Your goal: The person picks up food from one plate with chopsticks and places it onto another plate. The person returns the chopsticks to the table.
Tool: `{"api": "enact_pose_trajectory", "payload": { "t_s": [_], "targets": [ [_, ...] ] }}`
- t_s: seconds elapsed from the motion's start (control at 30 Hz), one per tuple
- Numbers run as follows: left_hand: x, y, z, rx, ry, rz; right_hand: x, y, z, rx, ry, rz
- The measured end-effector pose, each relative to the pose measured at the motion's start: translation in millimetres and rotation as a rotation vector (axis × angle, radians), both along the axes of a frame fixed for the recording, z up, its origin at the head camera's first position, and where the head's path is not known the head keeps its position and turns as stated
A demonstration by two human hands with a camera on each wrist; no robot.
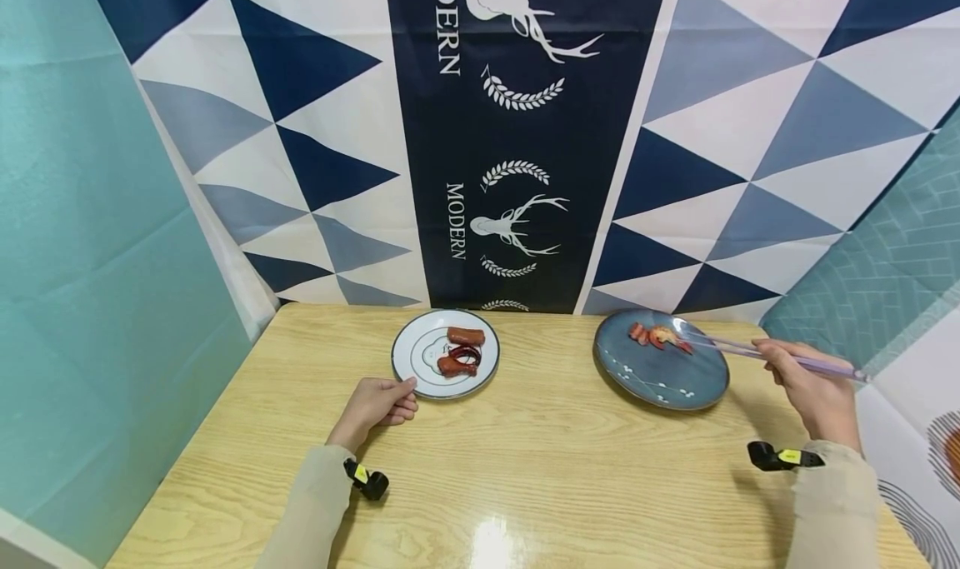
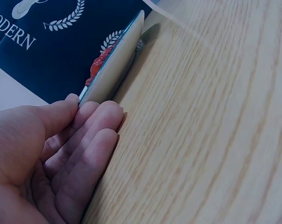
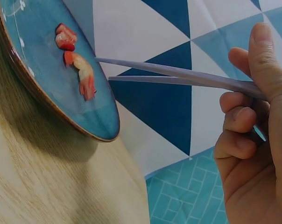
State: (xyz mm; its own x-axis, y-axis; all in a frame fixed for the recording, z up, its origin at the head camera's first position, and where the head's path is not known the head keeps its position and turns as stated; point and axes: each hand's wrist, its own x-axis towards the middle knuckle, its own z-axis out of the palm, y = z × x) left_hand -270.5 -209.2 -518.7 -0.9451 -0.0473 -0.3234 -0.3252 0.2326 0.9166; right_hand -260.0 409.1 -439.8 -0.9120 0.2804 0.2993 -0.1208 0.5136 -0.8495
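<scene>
My left hand (image 1: 381,402) pinches the near left rim of a white plate (image 1: 408,348), thumb on top and fingers curled below the edge. On that plate lie a brown sausage (image 1: 467,336), a dark reddish ring (image 1: 476,355) and a small drumstick (image 1: 454,366). My right hand (image 1: 813,386) grips purple chopsticks (image 3: 192,77) over the right side of a blue plate (image 1: 690,381). Their tips stand slightly apart, close to a shrimp (image 3: 86,74), with nothing visible between them. Beside the shrimp is a red-and-pink piece of food (image 3: 66,37).
Both plates stand near the back of a wooden table (image 1: 525,436), with a gap between them. Behind rises a patterned cloth (image 1: 525,152). A teal surface (image 1: 112,261) borders the left. White cloth with swirl patterns (image 1: 915,469) lies at the right edge.
</scene>
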Motion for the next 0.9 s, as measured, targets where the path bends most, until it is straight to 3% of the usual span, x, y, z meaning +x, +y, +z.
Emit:
{"api": "enact_pose_trajectory", "payload": {
  "t_s": [0.37,0.9],
  "targets": [
    [-0.5,-1,-0.4,0.011,-0.002,-0.003,-8.2,4,-10.8,0.091,0.006,0.048],
    [-0.3,0,1.6,0.015,0.000,-0.006,-18.3,-11,-17.5,0.284,-0.009,0.046]
  ]
}}
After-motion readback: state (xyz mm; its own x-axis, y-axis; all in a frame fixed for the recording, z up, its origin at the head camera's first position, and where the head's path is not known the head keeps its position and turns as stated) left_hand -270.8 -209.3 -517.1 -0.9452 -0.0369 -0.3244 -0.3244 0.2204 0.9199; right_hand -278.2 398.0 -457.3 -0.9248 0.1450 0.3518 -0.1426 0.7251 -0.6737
